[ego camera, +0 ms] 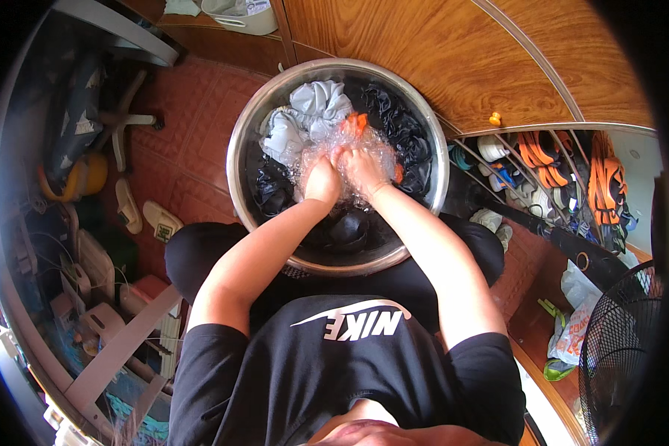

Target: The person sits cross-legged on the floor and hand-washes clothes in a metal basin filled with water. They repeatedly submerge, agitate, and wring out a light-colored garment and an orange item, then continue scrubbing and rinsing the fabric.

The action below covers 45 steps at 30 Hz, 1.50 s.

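A round metal basin [237, 139] of water stands before me, between my knees. Both of my hands are in its middle, amid splashing, bubbly water. My left hand [322, 181] is curled, its fingertips hidden in the splash. Close beside it, my right hand [363, 170] is also curled, gripping an orange cloth [355, 124] that shows beyond and to the right of the hands. The splash blurs where the cloth meets the fingers. Light grey fabric [320, 106] is bunched at the basin's far left. Dark wet clothes [404, 134] lie along the right side and near rim.
Wooden cabinet doors [423, 50] stand just behind the basin. At right are a shoe rack [541, 178] with several shoes, a plastic bag [577, 323] and a black fan [613, 357]. Slippers [161, 221] lie on the red tiled floor [195, 134] at left, near a chair base [125, 120].
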{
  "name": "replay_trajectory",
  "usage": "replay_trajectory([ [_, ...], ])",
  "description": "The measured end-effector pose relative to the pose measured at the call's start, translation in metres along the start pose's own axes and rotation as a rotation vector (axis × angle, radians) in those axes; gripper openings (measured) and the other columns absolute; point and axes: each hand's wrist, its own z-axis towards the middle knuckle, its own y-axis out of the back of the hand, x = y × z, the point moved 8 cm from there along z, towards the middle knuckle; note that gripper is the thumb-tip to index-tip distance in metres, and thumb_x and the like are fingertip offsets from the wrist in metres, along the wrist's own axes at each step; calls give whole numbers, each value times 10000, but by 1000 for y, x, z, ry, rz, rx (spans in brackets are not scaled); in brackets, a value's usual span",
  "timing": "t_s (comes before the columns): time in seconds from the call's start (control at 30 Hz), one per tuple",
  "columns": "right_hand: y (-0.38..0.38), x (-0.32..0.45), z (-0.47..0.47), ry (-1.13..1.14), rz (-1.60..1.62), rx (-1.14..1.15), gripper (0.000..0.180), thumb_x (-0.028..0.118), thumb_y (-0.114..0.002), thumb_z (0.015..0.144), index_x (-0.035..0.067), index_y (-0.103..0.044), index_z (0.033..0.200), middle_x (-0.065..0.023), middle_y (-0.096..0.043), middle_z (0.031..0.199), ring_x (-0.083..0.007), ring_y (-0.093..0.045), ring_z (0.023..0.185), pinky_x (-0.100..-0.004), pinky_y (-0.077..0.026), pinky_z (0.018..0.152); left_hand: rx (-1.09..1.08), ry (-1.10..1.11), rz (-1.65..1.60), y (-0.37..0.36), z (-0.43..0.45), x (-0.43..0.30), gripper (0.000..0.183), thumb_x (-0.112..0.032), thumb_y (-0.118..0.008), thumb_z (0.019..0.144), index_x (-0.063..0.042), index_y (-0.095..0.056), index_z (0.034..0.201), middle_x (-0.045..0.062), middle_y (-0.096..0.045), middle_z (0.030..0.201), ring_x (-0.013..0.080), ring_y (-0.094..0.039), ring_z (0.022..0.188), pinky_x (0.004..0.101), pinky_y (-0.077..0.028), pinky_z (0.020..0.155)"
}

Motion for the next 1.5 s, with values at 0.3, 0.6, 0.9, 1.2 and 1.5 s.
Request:
replay_trajectory([
  [0.3, 64, 12, 15, -21, 82, 15, 190, 92, -440, 796, -1, -575, 892, -237, -618, 830, -384, -615, 779, -466, -485, 689, 18, 6, -150, 23, 22, -11, 402, -361, -508, 872, 17, -630, 935, 237, -625, 854, 348, -613, 855, 405, -451, 737],
  [0.6, 165, 56, -28, 199, -136, -492, 264, 70, -523, 761, 37, -506, 1023, -125, -543, 895, -274, -558, 868, -363, -481, 701, -11, -657, -308, 99, -29, -89, 509, -302, -645, 801, -19, -471, 1186, 216, -513, 1127, 319, -504, 1052, 374, -401, 882],
  [0.9, 110, 63, -64, 309, 96, -171, 621, 176, -681, 708, 92, -388, 1249, -146, -419, 1216, -284, -406, 1176, -415, -350, 927, 83, -366, -458, 52, -11, -4, 388, -343, -604, 824, -83, -578, 1111, 163, -495, 1097, 281, -528, 934, 359, -425, 816],
  [1.2, 77, 33, -58, -19, 250, -519, 495, 94, -570, 800, 43, -380, 1254, -185, -426, 1179, -352, -430, 1095, -431, -341, 950, -365, -493, -99, 44, -54, -29, 271, -280, -584, 819, -26, -590, 911, 226, -493, 1072, 386, -486, 993, 444, -385, 861],
  [1.5, 20, 14, -23, -165, 91, -227, 271, 177, -395, 890, 14, -477, 1090, -183, -528, 1052, -326, -534, 959, -424, -430, 811, -105, -72, -179, 1, -5, -2, 317, -294, -449, 889, 9, -542, 896, 299, -560, 931, 452, -534, 889, 493, -418, 765],
])
